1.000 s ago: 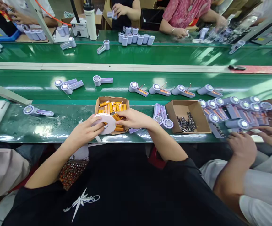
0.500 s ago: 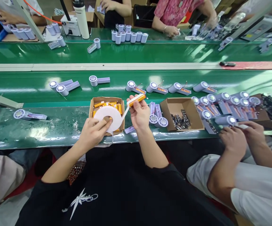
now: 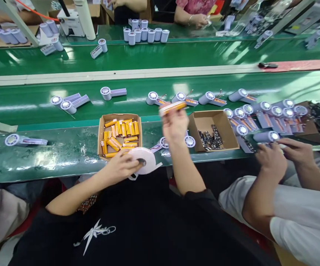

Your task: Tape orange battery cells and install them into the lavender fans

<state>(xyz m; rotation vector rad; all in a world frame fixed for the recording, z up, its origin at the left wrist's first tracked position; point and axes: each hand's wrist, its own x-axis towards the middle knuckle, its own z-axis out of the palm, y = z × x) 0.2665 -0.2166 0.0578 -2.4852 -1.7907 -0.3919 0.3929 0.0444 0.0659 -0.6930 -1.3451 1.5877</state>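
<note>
A roll of white tape (image 3: 149, 155) was grasped by the left hand (image 3: 121, 168) at the near edge of the bench (image 3: 57, 147), while an orange-and-white cell (image 3: 178, 106) was pinched above it by the right hand (image 3: 176, 125), between a box (image 3: 100, 131) of orange cells (image 3: 132, 128) and a carton (image 3: 210, 120) of dark parts (image 3: 217, 136).

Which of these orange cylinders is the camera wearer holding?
The orange cylinder held up in the right hand, a pale strip along it; the other loose ones lie together in the cardboard box nearest the left hand.
</note>
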